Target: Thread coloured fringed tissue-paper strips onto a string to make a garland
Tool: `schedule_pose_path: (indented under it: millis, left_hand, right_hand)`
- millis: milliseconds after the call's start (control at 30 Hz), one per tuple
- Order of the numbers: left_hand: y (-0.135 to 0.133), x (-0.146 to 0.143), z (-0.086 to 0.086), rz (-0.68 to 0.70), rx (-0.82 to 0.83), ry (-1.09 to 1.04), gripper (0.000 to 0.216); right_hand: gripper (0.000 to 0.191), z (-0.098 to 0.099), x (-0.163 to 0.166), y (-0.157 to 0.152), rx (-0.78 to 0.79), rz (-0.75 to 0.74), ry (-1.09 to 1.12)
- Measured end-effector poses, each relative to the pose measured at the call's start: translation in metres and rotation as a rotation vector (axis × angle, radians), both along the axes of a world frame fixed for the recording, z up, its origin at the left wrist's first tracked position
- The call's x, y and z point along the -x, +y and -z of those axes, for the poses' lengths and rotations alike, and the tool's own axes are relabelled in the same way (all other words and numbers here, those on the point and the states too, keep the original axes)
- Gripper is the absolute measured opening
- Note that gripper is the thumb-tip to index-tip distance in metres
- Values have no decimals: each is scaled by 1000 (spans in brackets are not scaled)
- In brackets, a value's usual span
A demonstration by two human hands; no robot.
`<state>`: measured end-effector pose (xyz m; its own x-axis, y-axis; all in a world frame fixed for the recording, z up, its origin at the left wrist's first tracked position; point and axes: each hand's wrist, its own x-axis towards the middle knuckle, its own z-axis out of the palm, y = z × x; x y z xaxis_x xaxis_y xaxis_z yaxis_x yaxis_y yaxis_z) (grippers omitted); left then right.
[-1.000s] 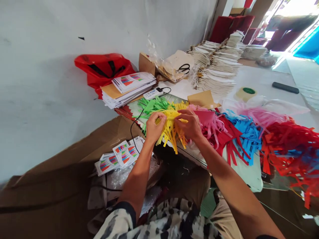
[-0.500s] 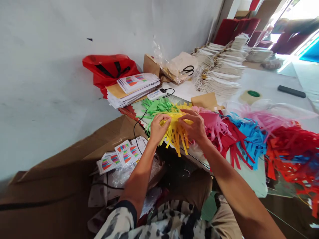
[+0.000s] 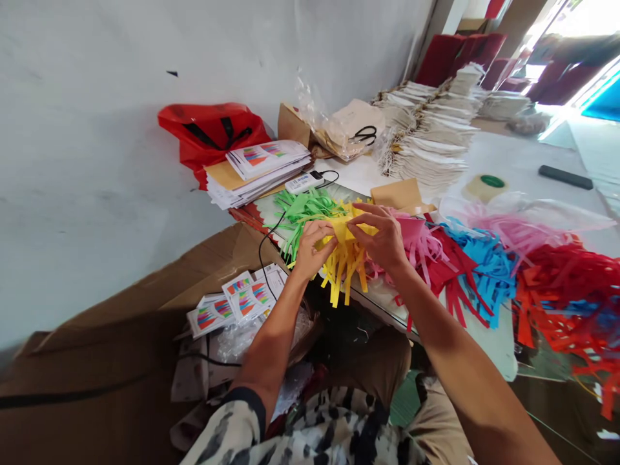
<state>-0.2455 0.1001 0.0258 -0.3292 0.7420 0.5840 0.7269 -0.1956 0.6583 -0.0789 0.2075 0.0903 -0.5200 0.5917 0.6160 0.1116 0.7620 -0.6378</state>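
A yellow fringed tassel (image 3: 345,258) hangs over the table's near edge, its strips pointing down. On its left side, my left hand (image 3: 314,247) pinches the upper band between thumb and fingers. My right hand (image 3: 382,234) grips the same band from the right, thumb and index finger pressed together. Green fringe (image 3: 307,210) lies just beyond and left of my left hand. Pink fringe (image 3: 419,242) spreads out to the right of my right hand, with red fringe (image 3: 448,268) and blue fringe (image 3: 489,258) beside it.
Printed cards (image 3: 266,158) are stacked near a red bag (image 3: 213,139) by the wall. Black-handled scissors (image 3: 364,134) rest on plastic packaging. Piled paper bags (image 3: 431,145), a tape roll (image 3: 491,182) and a dark phone-like bar (image 3: 565,177) sit farther back. A black cable (image 3: 262,252) hangs over the edge.
Both hands stay on the yellow tassel. My left fingers have curled further along its band, my right hand has shifted slightly right, and the strips hang a little differently.
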Motion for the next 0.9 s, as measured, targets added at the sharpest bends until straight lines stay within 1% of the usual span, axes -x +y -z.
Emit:
schedule_pose_path:
  millis: [133,233,300,367,467,600,667,733,833,900]
  left_hand:
    - [-2,1,1,100,93,138,24]
    - [-3,-2,2,96,231,267,24]
    - [-2,-4,4,61,317,335,24]
    - [0,-3,6,20,362,369,26]
    - [4,3,8,-65,368,388,28]
    - [11,16,8,-220,353,400,27]
    - [13,22,6,-258,358,418,23]
    - [15,24,3,-259,366,444,19]
    - [13,22,-4,-241,374,444,14]
    - [8,19,-13,-241,364,429,11]
  right_hand:
    - [9,1,-1,2,54,-3,65]
    - [13,-3,-2,1,64,24,107]
    - [12,-7,-4,1,48,34,139]
    - [10,-12,-7,1,44,24,177]
    - [7,-18,-15,3,87,1,238]
    - [7,-26,-30,8,212,-21,357]
    - [8,-32,-43,7,286,-14,469]
    - [7,-40,-61,4,333,10,611]
    - [4,-47,-101,-5,305,59,797]
    - [6,-46,-131,-14,249,130,874]
